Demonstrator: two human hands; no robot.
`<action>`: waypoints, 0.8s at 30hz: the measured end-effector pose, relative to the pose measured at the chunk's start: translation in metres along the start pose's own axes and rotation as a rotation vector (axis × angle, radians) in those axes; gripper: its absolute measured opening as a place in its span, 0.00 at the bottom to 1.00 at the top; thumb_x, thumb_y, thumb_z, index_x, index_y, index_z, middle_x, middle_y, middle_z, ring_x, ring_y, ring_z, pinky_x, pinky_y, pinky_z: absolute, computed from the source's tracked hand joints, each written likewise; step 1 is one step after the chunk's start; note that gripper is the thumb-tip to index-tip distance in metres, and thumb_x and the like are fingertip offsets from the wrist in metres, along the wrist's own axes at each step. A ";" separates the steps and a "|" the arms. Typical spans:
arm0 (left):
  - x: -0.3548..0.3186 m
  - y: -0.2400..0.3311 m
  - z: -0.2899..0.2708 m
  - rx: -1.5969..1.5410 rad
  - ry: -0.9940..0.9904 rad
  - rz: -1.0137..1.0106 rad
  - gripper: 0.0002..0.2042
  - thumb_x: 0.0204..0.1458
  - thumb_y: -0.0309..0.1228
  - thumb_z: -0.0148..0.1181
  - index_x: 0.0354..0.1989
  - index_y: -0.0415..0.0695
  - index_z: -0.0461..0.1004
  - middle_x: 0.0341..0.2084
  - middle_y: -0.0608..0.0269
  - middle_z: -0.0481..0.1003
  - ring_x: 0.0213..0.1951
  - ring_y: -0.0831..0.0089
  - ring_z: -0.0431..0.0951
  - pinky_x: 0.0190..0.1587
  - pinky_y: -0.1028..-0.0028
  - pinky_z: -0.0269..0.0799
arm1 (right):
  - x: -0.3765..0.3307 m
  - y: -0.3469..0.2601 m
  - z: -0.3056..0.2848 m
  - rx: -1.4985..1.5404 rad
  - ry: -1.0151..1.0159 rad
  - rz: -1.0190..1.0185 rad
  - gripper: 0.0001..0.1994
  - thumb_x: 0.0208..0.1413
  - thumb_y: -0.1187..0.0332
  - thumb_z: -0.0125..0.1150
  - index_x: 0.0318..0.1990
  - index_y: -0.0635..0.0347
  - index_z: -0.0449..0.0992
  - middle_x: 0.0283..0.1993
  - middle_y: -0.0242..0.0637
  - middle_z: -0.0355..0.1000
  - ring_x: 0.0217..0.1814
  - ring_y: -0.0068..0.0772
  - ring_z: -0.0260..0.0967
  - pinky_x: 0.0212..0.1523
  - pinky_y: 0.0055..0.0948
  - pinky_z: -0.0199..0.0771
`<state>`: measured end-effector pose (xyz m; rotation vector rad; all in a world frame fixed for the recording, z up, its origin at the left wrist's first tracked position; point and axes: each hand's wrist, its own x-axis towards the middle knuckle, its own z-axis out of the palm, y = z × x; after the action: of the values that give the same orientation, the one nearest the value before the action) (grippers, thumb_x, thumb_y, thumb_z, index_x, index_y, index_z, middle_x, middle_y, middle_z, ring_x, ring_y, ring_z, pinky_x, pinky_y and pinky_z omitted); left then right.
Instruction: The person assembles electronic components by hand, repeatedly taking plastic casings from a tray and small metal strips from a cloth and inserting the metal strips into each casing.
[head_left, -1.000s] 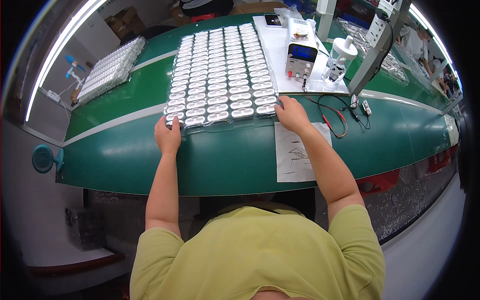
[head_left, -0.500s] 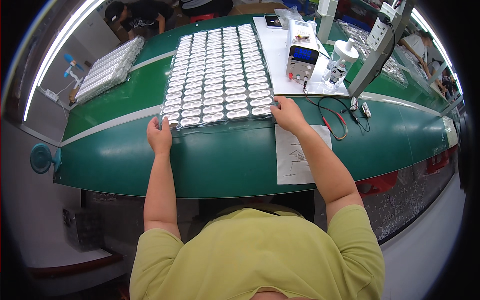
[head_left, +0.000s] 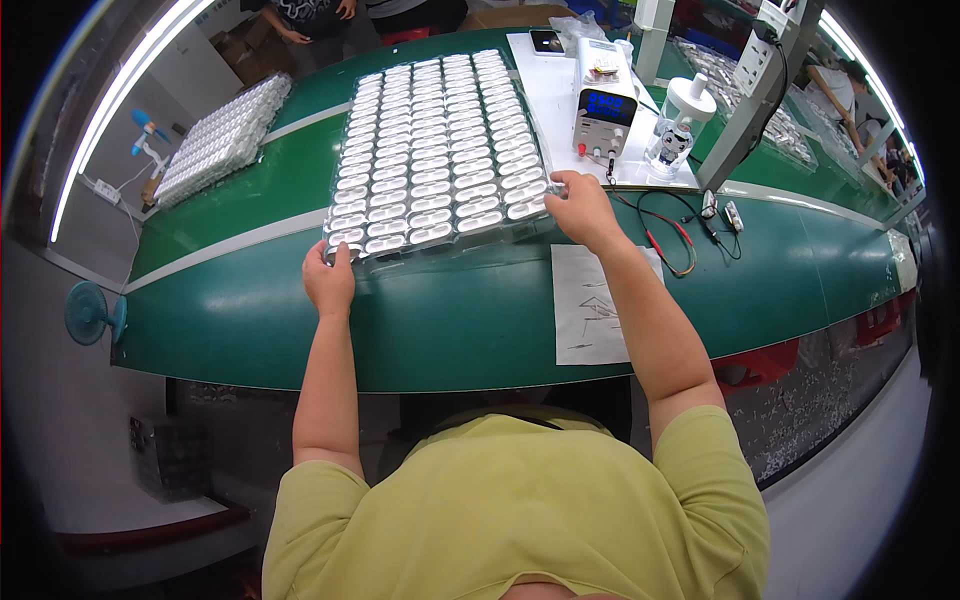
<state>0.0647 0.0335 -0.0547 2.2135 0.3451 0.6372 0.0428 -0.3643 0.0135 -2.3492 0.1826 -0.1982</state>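
Observation:
A large clear plastic tray [head_left: 437, 150] filled with several rows of small white oval parts lies on the green bench [head_left: 450, 310]. My left hand [head_left: 329, 279] grips the tray's near left corner. My right hand [head_left: 579, 209] grips its near right corner. Both arms are stretched forward over the bench.
A second stack of filled trays [head_left: 222, 140] sits at the far left. A power supply with a blue display [head_left: 603, 105], a white bottle [head_left: 678, 125], red and black leads [head_left: 665, 235] and a paper sheet [head_left: 590, 305] lie to the right. Another person [head_left: 320, 20] stands across the bench. A small fan [head_left: 92, 315] hangs at the left edge.
Both hands have pushed the tray away from me, farther across the bench; my arms are more extended than before.

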 end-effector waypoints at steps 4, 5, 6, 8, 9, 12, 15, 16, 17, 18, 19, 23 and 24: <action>-0.006 0.006 0.001 0.054 0.009 -0.017 0.23 0.50 0.43 0.63 0.49 0.38 0.74 0.45 0.51 0.75 0.45 0.60 0.75 0.49 0.66 0.70 | 0.013 -0.001 -0.007 0.060 0.040 -0.066 0.21 0.48 0.63 0.60 0.51 0.61 0.75 0.49 0.56 0.70 0.49 0.51 0.71 0.53 0.39 0.70; -0.007 0.006 0.002 0.054 0.012 -0.017 0.23 0.50 0.43 0.63 0.49 0.38 0.74 0.45 0.51 0.75 0.45 0.60 0.75 0.49 0.66 0.70 | 0.014 0.003 -0.009 0.061 0.039 -0.068 0.21 0.48 0.63 0.60 0.51 0.61 0.75 0.49 0.56 0.70 0.49 0.51 0.71 0.53 0.39 0.70; -0.009 0.009 0.002 0.026 -0.004 -0.011 0.23 0.51 0.43 0.63 0.49 0.38 0.74 0.44 0.52 0.75 0.45 0.60 0.75 0.49 0.66 0.70 | 0.014 0.005 -0.011 0.045 0.053 -0.066 0.21 0.48 0.63 0.60 0.51 0.61 0.75 0.48 0.56 0.70 0.49 0.51 0.71 0.53 0.39 0.70; -0.013 0.013 0.003 -0.002 -0.018 -0.006 0.23 0.51 0.43 0.63 0.49 0.38 0.74 0.44 0.52 0.75 0.45 0.60 0.75 0.49 0.65 0.70 | 0.014 0.013 -0.014 0.029 0.067 -0.065 0.21 0.49 0.63 0.60 0.50 0.61 0.75 0.48 0.56 0.71 0.50 0.51 0.71 0.53 0.39 0.70; -0.017 0.017 0.004 -0.002 -0.037 -0.003 0.23 0.51 0.43 0.63 0.48 0.38 0.74 0.43 0.52 0.75 0.45 0.59 0.75 0.49 0.65 0.70 | 0.013 0.021 -0.014 0.000 0.047 -0.027 0.21 0.49 0.63 0.60 0.51 0.61 0.75 0.47 0.55 0.72 0.50 0.51 0.71 0.53 0.40 0.70; -0.021 0.030 0.002 0.045 -0.058 0.026 0.23 0.51 0.43 0.63 0.49 0.38 0.74 0.43 0.52 0.75 0.45 0.59 0.75 0.49 0.64 0.70 | 0.003 0.037 -0.008 -0.037 -0.007 0.029 0.21 0.50 0.63 0.59 0.51 0.61 0.75 0.46 0.55 0.73 0.51 0.51 0.71 0.53 0.40 0.70; -0.021 0.029 0.000 0.096 -0.068 0.065 0.23 0.50 0.43 0.63 0.50 0.39 0.73 0.45 0.52 0.74 0.47 0.57 0.73 0.52 0.63 0.68 | -0.006 0.045 -0.004 -0.083 -0.068 0.049 0.21 0.52 0.61 0.59 0.52 0.62 0.74 0.47 0.54 0.72 0.51 0.51 0.70 0.53 0.40 0.70; -0.021 0.029 -0.001 0.099 -0.074 0.075 0.24 0.50 0.43 0.63 0.50 0.39 0.73 0.47 0.51 0.73 0.49 0.55 0.72 0.54 0.63 0.67 | -0.017 0.032 -0.008 -0.175 -0.019 0.037 0.21 0.53 0.60 0.60 0.52 0.62 0.74 0.48 0.53 0.71 0.51 0.51 0.70 0.52 0.41 0.70; -0.023 0.029 -0.002 0.101 -0.076 0.074 0.24 0.50 0.43 0.63 0.50 0.39 0.73 0.47 0.51 0.73 0.49 0.55 0.72 0.54 0.63 0.67 | -0.028 0.021 -0.012 -0.266 0.031 0.026 0.21 0.54 0.60 0.61 0.51 0.62 0.74 0.49 0.52 0.70 0.51 0.51 0.69 0.52 0.41 0.71; -0.025 0.037 -0.002 0.148 -0.095 0.076 0.24 0.50 0.43 0.63 0.51 0.39 0.72 0.50 0.51 0.72 0.53 0.54 0.69 0.56 0.62 0.64 | -0.038 0.019 -0.018 -0.306 0.154 -0.145 0.20 0.53 0.61 0.63 0.49 0.64 0.74 0.49 0.51 0.67 0.51 0.53 0.68 0.51 0.42 0.70; -0.028 0.040 -0.003 0.201 -0.107 0.074 0.25 0.50 0.43 0.63 0.52 0.39 0.71 0.52 0.51 0.70 0.56 0.53 0.67 0.59 0.61 0.62 | -0.044 0.010 -0.023 -0.189 0.188 -0.236 0.20 0.54 0.61 0.63 0.50 0.64 0.73 0.49 0.49 0.68 0.50 0.50 0.69 0.51 0.40 0.71; -0.042 0.038 0.004 0.311 -0.025 0.252 0.25 0.50 0.43 0.63 0.53 0.40 0.71 0.56 0.51 0.67 0.60 0.53 0.62 0.62 0.58 0.58 | -0.106 -0.072 -0.058 1.016 -0.250 -0.353 0.35 0.60 0.58 0.60 0.67 0.63 0.50 0.54 0.43 0.66 0.49 0.37 0.73 0.48 0.33 0.73; -0.045 0.045 0.006 0.310 -0.035 0.284 0.25 0.50 0.43 0.63 0.53 0.40 0.71 0.57 0.51 0.67 0.61 0.53 0.62 0.62 0.58 0.57 | -0.126 -0.090 -0.072 1.199 -0.348 -0.397 0.38 0.59 0.55 0.59 0.69 0.63 0.45 0.55 0.49 0.64 0.49 0.42 0.74 0.48 0.34 0.75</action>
<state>0.0320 -0.0190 -0.0394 2.5955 0.1155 0.7340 -0.0881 -0.3258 0.1165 -1.1615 -0.4650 -0.0477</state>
